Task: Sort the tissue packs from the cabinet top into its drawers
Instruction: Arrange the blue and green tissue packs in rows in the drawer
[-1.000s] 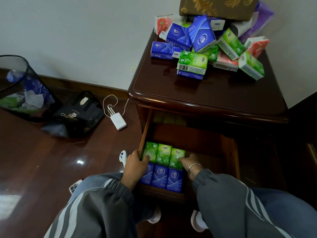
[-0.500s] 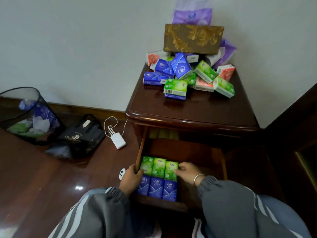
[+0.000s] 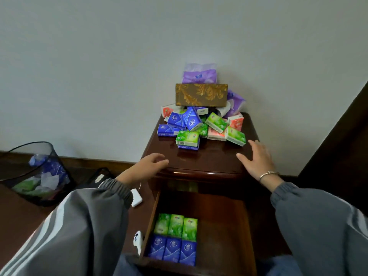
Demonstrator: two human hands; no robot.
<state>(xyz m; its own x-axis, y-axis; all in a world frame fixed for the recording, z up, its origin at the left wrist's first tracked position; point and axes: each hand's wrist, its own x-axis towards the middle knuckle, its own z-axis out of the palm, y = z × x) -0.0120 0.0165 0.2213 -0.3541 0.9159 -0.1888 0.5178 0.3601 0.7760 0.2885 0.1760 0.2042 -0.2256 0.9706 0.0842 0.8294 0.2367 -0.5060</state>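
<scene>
A heap of small tissue packs [image 3: 201, 126], blue, green and red, lies at the back of the dark wooden cabinet top [image 3: 211, 160]. A green pack [image 3: 187, 138] sits at its front on a blue one. The open drawer [image 3: 225, 232] below holds three green packs [image 3: 176, 226] in a row behind three blue packs [image 3: 172, 251] at its left side. My left hand [image 3: 148, 168] hovers open at the cabinet's front left edge. My right hand [image 3: 256, 159], with a bracelet on the wrist, is spread open above the top's right side. Neither hand holds anything.
A gold patterned tissue box [image 3: 201, 95] rests on the heap, with purple tissue bags [image 3: 199, 74] behind it against the wall. A mesh waste bin [image 3: 37, 172] stands on the floor at left. A white charger [image 3: 136, 198] and a small white device [image 3: 138, 239] lie beside the drawer.
Both hands left the packs in the drawer and rose to the cabinet top. The view tilted upward.
</scene>
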